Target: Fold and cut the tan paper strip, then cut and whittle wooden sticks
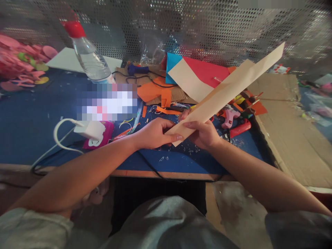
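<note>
A long cream strip of paper or thin card (220, 100) slants up to the right above the blue table, folded along its length. My left hand (158, 133) pinches its near lower end, thumb on top. Just to the right, my right hand (203, 133) grips the same strip with the thumb across its upper face and fingers beneath. Behind the strip lie red card (204, 71), blue card (173, 67) and a cream sheet (189, 79). A pink glue gun (230, 117) sits beyond my right hand, beside a red-handled tool (241, 128).
A red-capped water bottle (92, 57) stands at the left back. Nearer are a white charger (90, 129) on a magenta power strip (107, 129) and loose cables. Orange scraps (154, 90) lie mid-table, pink pieces (23, 62) far left, cardboard (293, 138) right. Perforated metal mesh (124, 27) rises behind.
</note>
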`<state>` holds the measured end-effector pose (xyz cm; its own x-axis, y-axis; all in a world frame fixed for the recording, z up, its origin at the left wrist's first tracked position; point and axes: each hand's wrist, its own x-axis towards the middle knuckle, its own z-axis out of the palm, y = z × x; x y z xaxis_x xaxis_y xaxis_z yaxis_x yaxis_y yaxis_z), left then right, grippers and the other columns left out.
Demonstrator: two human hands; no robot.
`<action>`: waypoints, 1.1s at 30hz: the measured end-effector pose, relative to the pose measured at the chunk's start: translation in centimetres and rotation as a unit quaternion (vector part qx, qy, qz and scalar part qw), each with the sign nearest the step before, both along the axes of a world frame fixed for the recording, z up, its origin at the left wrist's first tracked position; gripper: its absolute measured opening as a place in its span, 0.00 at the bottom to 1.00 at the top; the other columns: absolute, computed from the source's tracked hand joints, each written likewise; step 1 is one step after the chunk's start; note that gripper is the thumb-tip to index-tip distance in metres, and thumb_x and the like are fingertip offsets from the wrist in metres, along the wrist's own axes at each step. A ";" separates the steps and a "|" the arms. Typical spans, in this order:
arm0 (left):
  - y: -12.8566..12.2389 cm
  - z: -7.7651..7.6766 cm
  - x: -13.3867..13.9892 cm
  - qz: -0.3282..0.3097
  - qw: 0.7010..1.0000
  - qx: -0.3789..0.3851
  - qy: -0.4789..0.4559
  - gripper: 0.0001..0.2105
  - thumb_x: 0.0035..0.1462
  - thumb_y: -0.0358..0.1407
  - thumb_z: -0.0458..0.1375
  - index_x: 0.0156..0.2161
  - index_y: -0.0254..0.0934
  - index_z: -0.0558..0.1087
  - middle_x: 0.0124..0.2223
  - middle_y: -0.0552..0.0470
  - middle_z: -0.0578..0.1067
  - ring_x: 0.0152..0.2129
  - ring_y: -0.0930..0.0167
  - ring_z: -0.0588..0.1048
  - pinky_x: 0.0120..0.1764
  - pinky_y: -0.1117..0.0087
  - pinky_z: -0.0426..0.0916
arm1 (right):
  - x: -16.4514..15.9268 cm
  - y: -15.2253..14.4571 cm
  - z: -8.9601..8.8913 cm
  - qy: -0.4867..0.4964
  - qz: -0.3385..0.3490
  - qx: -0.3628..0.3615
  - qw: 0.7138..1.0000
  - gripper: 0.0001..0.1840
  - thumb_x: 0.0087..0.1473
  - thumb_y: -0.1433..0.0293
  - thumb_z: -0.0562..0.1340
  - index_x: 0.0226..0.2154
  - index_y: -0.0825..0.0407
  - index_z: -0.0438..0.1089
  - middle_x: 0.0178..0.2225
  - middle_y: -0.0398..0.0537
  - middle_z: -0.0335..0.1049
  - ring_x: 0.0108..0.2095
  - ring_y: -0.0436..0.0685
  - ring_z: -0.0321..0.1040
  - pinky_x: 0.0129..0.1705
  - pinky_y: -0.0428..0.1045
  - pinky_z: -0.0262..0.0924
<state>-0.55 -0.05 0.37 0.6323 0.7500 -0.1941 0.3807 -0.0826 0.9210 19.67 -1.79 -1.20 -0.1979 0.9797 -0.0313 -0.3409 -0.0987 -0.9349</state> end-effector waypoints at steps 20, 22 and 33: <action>-0.1 0.0 0.0 -0.023 0.997 0.063 -0.036 0.07 0.63 0.35 0.66 0.34 0.36 0.82 0.31 0.51 0.85 0.27 0.71 0.82 0.31 0.74 0.75 | -0.1 0.0 -0.9 -0.066 0.050 0.018 0.996 0.21 0.43 0.57 0.82 0.36 0.48 0.79 0.31 0.46 0.80 0.29 0.58 0.74 0.30 0.55 0.73; -0.1 0.0 0.1 -0.015 0.997 0.068 -0.035 0.06 0.63 0.34 0.66 0.34 0.36 0.82 0.31 0.51 0.85 0.27 0.72 0.82 0.32 0.74 0.75 | 0.1 0.1 -1.5 -0.081 0.062 0.037 0.994 0.18 0.46 0.56 0.81 0.35 0.48 0.81 0.32 0.47 0.82 0.30 0.59 0.76 0.32 0.56 0.74; -0.4 0.0 -0.1 0.011 0.992 0.123 0.035 0.09 0.62 0.39 0.65 0.34 0.36 0.83 0.31 0.50 0.85 0.26 0.69 0.82 0.30 0.71 0.70 | 0.2 0.2 -1.9 -0.073 0.022 0.044 0.996 0.21 0.47 0.52 0.81 0.34 0.47 0.80 0.32 0.48 0.80 0.31 0.59 0.74 0.34 0.56 0.73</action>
